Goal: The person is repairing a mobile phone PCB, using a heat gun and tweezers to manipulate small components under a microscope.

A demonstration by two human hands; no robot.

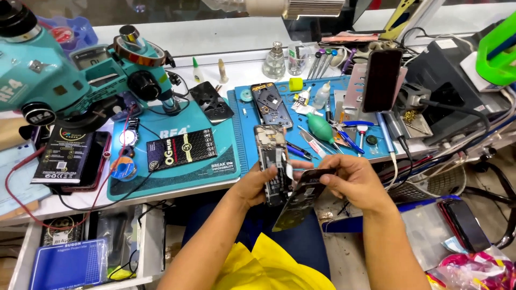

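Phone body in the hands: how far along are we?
Done: the phone body in the left hand is open, internals exposed. In hand: the right hand holds the dark screen panel tilted beside it. Left: the two remain separate; a second opened phone lies on the blue mat.

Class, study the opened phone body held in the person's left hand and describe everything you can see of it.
The opened phone body is a slim dark frame with its back off, showing grey metal parts and small components inside. It stands nearly upright, top end pointing away over the blue work mat. The left hand grips its lower half; the right hand holds a dark glossy panel tilted against its lower right side.
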